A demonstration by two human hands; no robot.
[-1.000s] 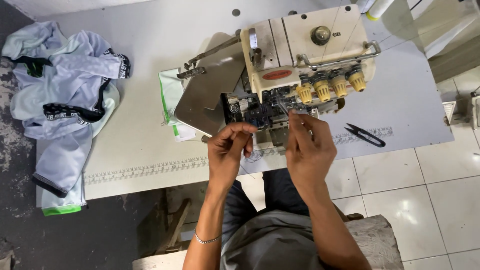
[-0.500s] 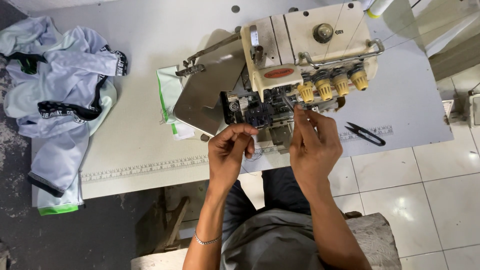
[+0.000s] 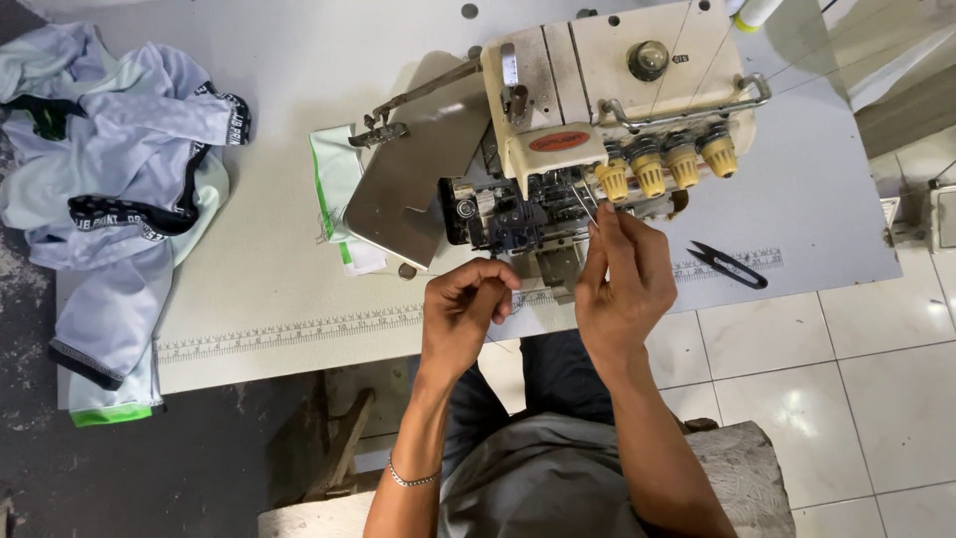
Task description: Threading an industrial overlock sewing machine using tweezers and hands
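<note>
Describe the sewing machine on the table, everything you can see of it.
The sewing machine is a cream, boxy overlock type that stands upright on the pale table. Four yellow tension knobs line its front under a metal thread bar, with a round knob on top and a red oval badge. Its grey side cover is swung open, baring dark looper parts. Thin threads run in from above. The right hand has its fingers at the threading area; the left hand hovers just below.
</note>
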